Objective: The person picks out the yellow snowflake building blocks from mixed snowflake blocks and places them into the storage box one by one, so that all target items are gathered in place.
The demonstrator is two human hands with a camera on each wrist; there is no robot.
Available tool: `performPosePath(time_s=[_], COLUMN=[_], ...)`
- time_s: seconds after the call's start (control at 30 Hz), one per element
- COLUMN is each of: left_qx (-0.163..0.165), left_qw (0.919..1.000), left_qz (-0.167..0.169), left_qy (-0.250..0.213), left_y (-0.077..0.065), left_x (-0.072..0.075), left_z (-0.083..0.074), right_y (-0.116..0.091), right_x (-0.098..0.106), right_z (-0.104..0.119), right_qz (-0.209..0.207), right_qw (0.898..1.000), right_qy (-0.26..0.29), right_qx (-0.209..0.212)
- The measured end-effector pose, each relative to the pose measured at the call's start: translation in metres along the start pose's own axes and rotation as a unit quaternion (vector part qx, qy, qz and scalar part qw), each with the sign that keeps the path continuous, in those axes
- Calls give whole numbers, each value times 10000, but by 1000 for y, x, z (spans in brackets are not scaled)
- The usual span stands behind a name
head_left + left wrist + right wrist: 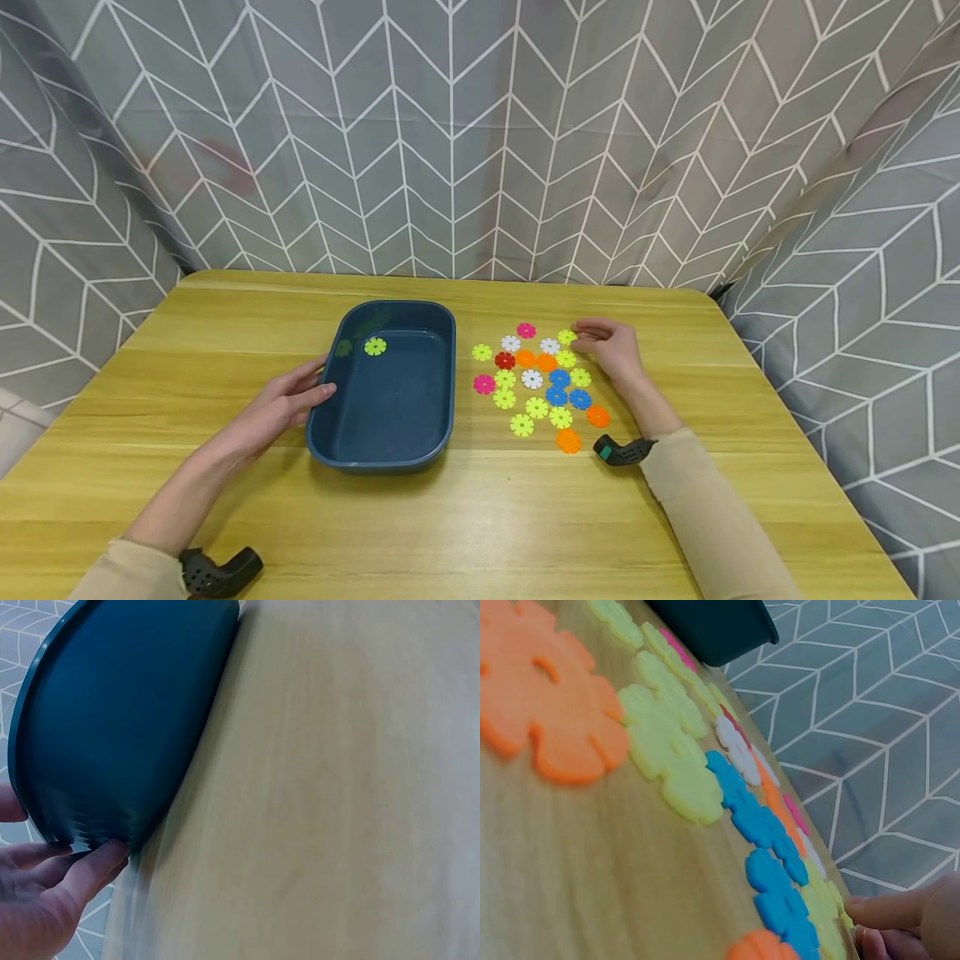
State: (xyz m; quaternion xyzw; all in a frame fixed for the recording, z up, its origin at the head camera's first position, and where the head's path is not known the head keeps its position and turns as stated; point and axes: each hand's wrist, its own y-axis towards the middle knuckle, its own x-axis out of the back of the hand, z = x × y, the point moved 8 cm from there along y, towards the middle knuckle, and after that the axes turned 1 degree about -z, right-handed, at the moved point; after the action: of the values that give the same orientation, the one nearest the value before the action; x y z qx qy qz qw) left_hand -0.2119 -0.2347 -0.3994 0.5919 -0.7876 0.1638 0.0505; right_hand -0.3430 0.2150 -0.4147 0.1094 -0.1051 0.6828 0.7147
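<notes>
On the table, my left hand rests with relaxed fingers against the near-left wall of the blue tray, where one yellow-green disc lies. Over to the right, my right hand pinches a yellow-green disc at the far edge of the scattered coloured discs.

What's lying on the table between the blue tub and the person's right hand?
In the head view, a scatter of flat flower-shaped discs in yellow, orange, blue, white, pink and red lies between the blue tub and the right hand.
</notes>
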Motion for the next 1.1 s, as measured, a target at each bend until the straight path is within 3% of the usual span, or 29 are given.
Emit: performPosePath(time_s=[0.33,0.87,1.1], left_qx=[-16,30,-28], left_qw=[10000,10000,10000], left_qz=[7,-22,-22], left_qy=[16,84,71], left_y=[0,-1,-1], left_x=[0,-1,-1], left_z=[0,0,0], right_y=[2,-3,-4], right_x=[-2,-3,-3], right_z=[-2,2,5], right_qz=[-145,-87,-135], right_qw=[9989,9988,9965], right_qy=[-395,-473,-811], right_qx=[198,96,141])
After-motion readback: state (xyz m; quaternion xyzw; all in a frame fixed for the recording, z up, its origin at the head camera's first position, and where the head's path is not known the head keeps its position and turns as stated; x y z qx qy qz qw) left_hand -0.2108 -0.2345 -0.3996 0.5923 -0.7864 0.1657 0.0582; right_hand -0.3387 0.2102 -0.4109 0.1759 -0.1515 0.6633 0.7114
